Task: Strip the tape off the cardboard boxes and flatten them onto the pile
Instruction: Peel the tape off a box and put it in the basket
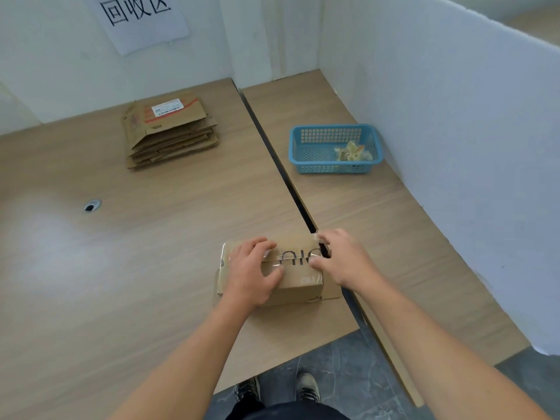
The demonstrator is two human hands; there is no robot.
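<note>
1. Under both your hands: box (298, 280), taped shut; pile (169, 128) well ahead of your left hand (251, 274).
2. Left hand grips box top. Right hand (342, 259) pinches tape (291, 258) end at its fingertips.
3. Risk: a fast pull may snap tape short; a slack left grip may let box slide.

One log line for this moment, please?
left hand: holds small brown cardboard box | right hand: grips clear tape strip | flattened cardboard pile: far left

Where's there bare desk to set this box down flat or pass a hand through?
Free: left desk between pile and box, around the cable hole; right desk between basket and right hand. Crowded: the seam by the box and left hand.
</note>
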